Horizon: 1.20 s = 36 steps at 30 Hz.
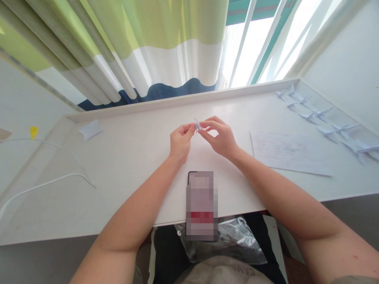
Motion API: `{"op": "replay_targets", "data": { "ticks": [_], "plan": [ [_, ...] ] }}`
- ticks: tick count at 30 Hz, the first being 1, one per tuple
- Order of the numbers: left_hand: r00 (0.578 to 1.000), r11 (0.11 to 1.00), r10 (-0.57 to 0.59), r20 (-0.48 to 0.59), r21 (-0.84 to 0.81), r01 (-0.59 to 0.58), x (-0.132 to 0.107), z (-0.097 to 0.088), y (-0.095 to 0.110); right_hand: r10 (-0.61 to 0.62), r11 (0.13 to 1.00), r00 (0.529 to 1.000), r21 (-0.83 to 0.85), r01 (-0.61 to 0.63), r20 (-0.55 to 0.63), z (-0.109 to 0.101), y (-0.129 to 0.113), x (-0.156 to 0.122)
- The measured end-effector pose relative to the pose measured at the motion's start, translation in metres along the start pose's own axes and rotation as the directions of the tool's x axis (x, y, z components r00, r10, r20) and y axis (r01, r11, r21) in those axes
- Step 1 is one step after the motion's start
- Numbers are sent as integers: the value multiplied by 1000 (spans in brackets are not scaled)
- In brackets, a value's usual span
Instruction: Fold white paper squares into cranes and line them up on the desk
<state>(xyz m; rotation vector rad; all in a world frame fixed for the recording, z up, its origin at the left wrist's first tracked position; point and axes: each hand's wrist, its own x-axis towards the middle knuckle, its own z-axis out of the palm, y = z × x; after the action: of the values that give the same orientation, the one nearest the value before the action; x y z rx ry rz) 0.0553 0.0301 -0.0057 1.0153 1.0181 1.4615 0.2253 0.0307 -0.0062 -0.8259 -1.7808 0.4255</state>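
Note:
Both my hands meet over the middle of the white desk (124,157). Between them is a small folded piece of pale paper (197,125), with a point sticking up. My left hand (180,140) pinches its left side with thumb and forefinger. My right hand (219,136) pinches its right side, the other fingers curled. The folded paper is held a little above the desk surface.
A lined sheet of paper (288,154) lies to the right. Several folded paper cranes (322,118) stand in a row along the right edge. A phone (201,205) lies at the near edge. A folded white paper (90,129) and a white cable (53,179) lie on the left.

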Motion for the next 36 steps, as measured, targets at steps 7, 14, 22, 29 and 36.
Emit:
{"op": "replay_targets", "data": {
  "ticks": [7, 14, 22, 29, 36],
  "plan": [
    [997, 1000, 20, 74, -25, -19, 1, -2, 0, -8, 1000, 997, -20, 10, 72, 3, 6, -3],
    [989, 999, 19, 144, -37, -14, 4, -5, -4, 135, 989, 991, 60, -135, 5, -2, 0, 2],
    [975, 998, 61, 214, -41, -53, -4, 2, 0, 345, 902, 939, 273, -335, 14, -3, -3, 5],
    [992, 998, 52, 119, 11, -54, -5, 0, 3, 409, 855, 912, 343, -389, 17, -3, -6, 7],
    [986, 995, 99, 134, 11, -101, -7, 2, 9, 454, 775, 889, 469, -425, 55, -4, -6, 10]
  ]
}}
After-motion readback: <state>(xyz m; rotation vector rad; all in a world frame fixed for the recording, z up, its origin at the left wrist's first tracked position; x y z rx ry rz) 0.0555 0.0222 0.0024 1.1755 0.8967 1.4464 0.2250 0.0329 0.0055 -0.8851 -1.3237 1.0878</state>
